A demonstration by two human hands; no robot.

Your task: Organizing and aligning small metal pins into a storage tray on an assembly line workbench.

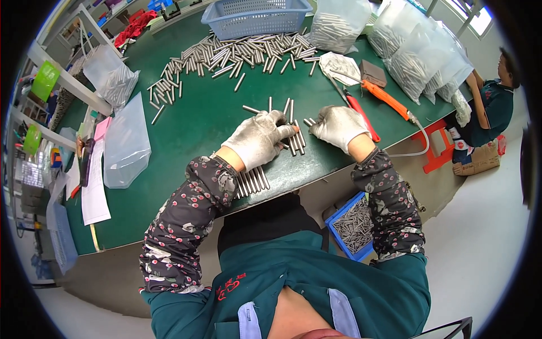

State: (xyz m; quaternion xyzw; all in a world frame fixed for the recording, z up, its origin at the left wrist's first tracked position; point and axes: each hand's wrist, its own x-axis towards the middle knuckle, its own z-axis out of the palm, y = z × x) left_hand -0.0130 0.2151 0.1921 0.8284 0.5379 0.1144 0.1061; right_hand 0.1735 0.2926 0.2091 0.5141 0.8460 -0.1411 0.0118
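Across a smooth, dark green tabletop (186, 133), a pale blue, perforated plastic basket (257, 21) stood beyond a broad heap of slim silver metal rods (248, 52). At the near side, a left hand (257, 137) gloved in soiled white fabric curled over more rods, its grip on them impossible to tell; a right hand (340, 129), gloved alike, grasped rods with ends protruding leftward.

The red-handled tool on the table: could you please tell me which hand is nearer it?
Right: the right hand is immediately left of the red-handled tool; the left hand is farther left.
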